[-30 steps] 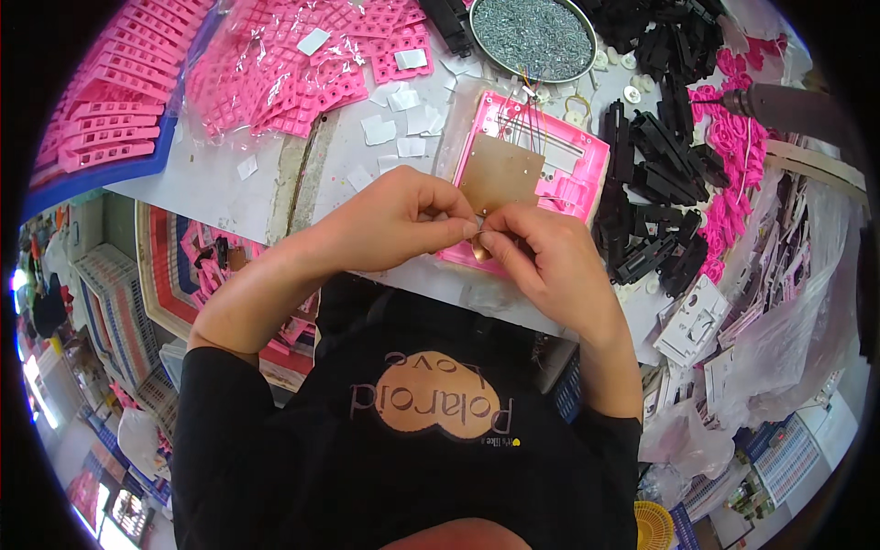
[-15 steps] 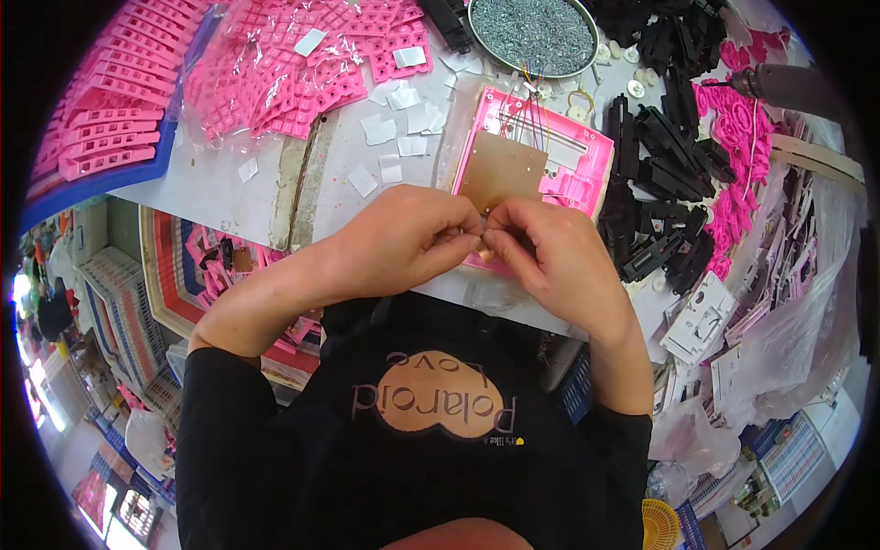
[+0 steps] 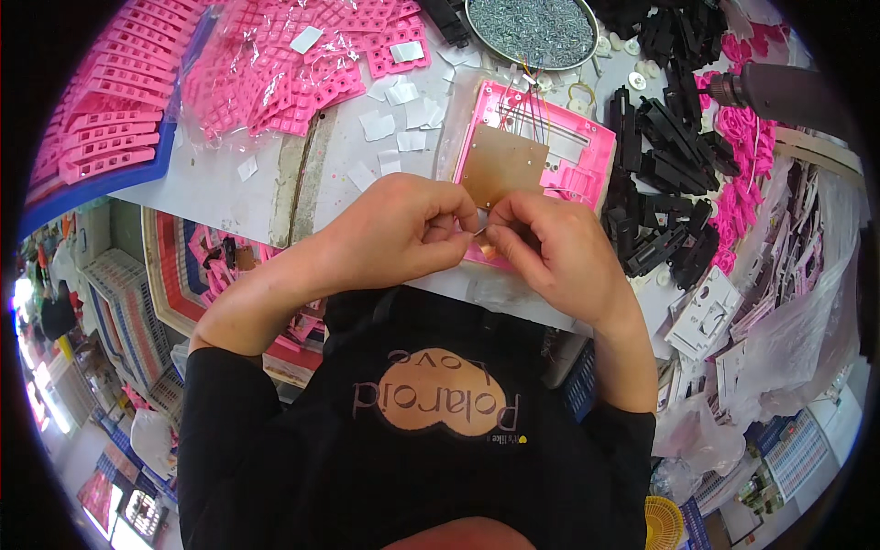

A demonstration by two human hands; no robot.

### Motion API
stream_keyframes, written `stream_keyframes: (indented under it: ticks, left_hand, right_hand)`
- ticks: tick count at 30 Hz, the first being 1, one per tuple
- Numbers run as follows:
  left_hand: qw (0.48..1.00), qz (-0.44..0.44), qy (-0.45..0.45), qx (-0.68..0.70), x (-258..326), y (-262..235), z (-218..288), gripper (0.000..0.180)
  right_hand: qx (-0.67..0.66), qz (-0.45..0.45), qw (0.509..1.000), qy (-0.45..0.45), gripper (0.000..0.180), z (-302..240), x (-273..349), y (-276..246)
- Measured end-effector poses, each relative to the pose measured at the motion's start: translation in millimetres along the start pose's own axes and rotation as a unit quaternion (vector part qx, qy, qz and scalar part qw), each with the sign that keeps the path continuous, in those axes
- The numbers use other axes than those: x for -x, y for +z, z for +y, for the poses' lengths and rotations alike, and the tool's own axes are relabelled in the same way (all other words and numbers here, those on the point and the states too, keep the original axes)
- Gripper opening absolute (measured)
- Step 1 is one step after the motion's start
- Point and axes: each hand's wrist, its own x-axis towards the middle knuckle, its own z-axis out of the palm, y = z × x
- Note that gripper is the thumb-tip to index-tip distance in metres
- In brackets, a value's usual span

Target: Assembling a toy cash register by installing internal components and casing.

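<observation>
Both hands meet at the near edge of the worktop (image 3: 229, 192), over the pink frame (image 3: 587, 151). Left hand (image 3: 403, 229) and right hand (image 3: 550, 252) are each pinched narrow on a tiny part (image 3: 479, 226) between the fingertips, just below the brown board (image 3: 504, 165); can't tell what the part is. Judgement: keep wrists braced, work it close over the frame so a slip lands there, and mind the thin wires (image 3: 530, 96) behind.

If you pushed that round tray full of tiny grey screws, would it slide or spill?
The tray looks flat and low, so it would probably slide, not tip. Heaped with screws, it is likely heavy. A hard shove might scatter some.
</observation>
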Motion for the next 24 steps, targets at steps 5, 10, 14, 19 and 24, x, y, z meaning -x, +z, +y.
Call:
stream_keyframes:
  ticks: [5, 10, 14, 19, 24]
  left_hand:
    - [0.998, -0.015, -0.029, 0.051, 0.4, 0.1, -1.2, 0.006]
    - [0.992, -0.041, -0.063, 0.103, -1.4, -1.2, -4.9, 0.008]
    - [0.990, -0.053, -0.070, 0.107, -3.1, -3.3, -2.2, 0.008]
    - [0.992, -0.062, -0.068, 0.090, -3.1, -3.0, -1.3, 0.009]
    - [0.989, -0.081, -0.078, 0.095, -2.6, -0.5, -5.7, 0.009]
  right_hand:
    - [0.003, -0.002, 1.000, -0.003, 0.012, -1.1, 1.1, -0.3]
    - [0.009, -0.009, 1.000, -0.012, 0.013, 2.8, 1.0, 1.3]
    - [0.019, -0.016, 1.000, -0.009, 0.013, 1.1, 0.6, 0.1]
    - [0.026, -0.026, 0.999, -0.013, 0.013, 2.6, 1.3, 0.9]
    - [0.029, -0.033, 0.999, -0.006, 0.014, 4.9, 3.5, 2.3]
